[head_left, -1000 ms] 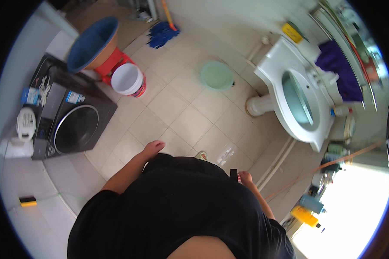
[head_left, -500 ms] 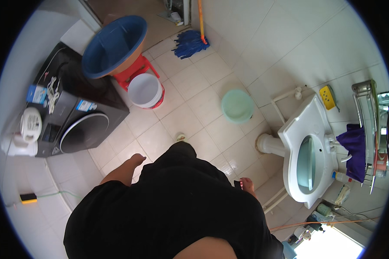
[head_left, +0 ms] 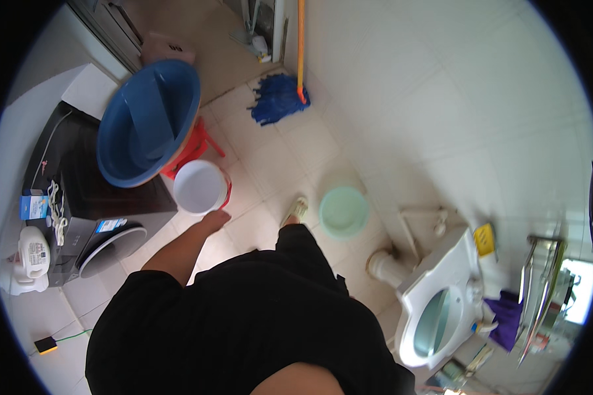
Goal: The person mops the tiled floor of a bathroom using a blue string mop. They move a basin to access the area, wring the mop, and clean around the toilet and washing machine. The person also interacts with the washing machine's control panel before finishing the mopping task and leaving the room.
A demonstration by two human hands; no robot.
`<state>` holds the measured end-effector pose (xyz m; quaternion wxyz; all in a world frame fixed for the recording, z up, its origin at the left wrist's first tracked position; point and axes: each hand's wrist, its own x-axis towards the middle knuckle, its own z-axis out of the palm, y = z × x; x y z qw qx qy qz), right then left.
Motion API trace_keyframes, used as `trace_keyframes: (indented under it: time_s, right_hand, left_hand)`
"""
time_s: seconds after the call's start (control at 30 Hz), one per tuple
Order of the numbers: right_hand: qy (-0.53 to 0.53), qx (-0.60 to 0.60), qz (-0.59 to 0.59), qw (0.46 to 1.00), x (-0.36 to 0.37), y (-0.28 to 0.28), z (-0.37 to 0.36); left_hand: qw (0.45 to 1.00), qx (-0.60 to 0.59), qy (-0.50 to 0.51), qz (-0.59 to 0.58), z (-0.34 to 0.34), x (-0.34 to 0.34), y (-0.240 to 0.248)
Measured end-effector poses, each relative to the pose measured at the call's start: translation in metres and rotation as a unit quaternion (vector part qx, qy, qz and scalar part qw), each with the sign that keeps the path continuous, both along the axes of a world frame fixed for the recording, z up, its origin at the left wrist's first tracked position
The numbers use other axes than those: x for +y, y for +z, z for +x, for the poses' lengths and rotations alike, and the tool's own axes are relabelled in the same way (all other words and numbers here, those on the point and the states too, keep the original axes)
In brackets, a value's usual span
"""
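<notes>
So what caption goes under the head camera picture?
Left hand near a white bucket, a green basin on the tiled floor.

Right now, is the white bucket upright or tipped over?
Upright: the white bucket stands on the floor just beyond the left hand, its round open mouth facing up.

I'm counting one left hand (head_left: 215, 220), one white bucket (head_left: 199, 187), one big blue tub (head_left: 117, 141), one red stool (head_left: 209, 139) and just the one pale green basin (head_left: 324, 218) on the floor (head_left: 267, 158). Then there's one blue mop (head_left: 277, 99), one washing machine (head_left: 97, 197), one pedestal sink (head_left: 435, 273), one purple cloth (head_left: 505, 317) and a single light-coloured sandal (head_left: 300, 208).
</notes>
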<state>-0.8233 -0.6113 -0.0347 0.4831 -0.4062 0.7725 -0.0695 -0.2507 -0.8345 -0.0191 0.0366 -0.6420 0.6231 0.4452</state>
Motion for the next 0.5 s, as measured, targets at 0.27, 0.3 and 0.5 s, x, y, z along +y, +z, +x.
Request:
trace_keyframes:
  time_s: [0.27,0.3,0.5]
  right_hand:
    - [0.22,0.028,0.018,0.975,-0.358,-0.021,-0.04]
    - [0.23,0.069,-0.103,0.965,-0.409,-0.016,-0.041]
    - [0.002,-0.184,-0.213,0.96,-0.656,0.16,0.084]
  left_hand:
    - [0.996,0.014,-0.04,-0.077,0.025,-0.099,-0.001]
    - [0.998,0.002,0.026,-0.06,0.015,-0.126,0.015]
    - [0.969,0.093,0.216,-0.072,-0.036,-0.273,0.059]
